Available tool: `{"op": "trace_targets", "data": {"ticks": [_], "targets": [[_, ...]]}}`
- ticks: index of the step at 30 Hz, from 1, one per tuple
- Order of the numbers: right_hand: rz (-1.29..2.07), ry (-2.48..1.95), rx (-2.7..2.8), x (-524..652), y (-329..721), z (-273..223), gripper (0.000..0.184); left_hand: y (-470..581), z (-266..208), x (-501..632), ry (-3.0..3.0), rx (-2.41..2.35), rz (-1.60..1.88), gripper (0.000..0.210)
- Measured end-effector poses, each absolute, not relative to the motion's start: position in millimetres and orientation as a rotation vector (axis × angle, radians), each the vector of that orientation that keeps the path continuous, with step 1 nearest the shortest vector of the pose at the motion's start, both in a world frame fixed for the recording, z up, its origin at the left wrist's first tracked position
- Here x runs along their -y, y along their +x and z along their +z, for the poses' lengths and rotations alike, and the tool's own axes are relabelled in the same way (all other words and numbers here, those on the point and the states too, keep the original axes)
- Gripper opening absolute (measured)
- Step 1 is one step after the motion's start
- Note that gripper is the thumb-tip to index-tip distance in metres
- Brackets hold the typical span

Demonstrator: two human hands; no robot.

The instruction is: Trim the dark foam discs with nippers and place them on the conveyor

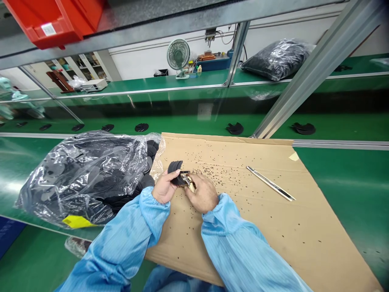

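My left hand [164, 187] grips a small stack of black rounded flat pieces [175, 168] just above a brown cardboard sheet [258, 219]. My right hand [203, 194] holds a small metal tool [185, 177] with a pale handle, its tip against the lower edge of the stack. Both arms wear light blue sleeves. Tiny black crumbs [212, 168] lie scattered on the cardboard beyond my hands. Just left of my left hand lies a clear plastic bag [88, 174] full of the same black pieces, its mouth facing my hands.
A thin metal strip [270, 183] lies on the cardboard to the right. Single black pieces [234, 128] sit spaced along the green conveyor [182, 121] behind. A slanted metal post [304, 77], a fan [178, 56], another dark bag [276, 59] and a red bin [57, 20] stand farther back.
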State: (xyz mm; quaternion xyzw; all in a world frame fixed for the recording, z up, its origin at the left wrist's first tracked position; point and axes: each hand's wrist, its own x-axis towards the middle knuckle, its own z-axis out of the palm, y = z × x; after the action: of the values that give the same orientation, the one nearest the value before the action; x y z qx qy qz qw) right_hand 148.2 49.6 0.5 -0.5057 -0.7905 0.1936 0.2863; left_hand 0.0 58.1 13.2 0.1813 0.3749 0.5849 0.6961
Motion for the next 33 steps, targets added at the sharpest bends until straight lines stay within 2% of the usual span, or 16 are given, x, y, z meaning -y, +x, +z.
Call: {"op": "trace_targets", "data": {"ticks": [10,33], "targets": [[0.508,-1.35,2.111,-49.7,148.1,0.9,0.033,0.1,11.5,-58.5,0.415,-0.826,1.31,0.029],[0.53,-1.374,2.125,-48.5,148.0,4.0,0.031,0.5,14.1,-57.5,0.42,-0.829,1.305,0.02]]}}
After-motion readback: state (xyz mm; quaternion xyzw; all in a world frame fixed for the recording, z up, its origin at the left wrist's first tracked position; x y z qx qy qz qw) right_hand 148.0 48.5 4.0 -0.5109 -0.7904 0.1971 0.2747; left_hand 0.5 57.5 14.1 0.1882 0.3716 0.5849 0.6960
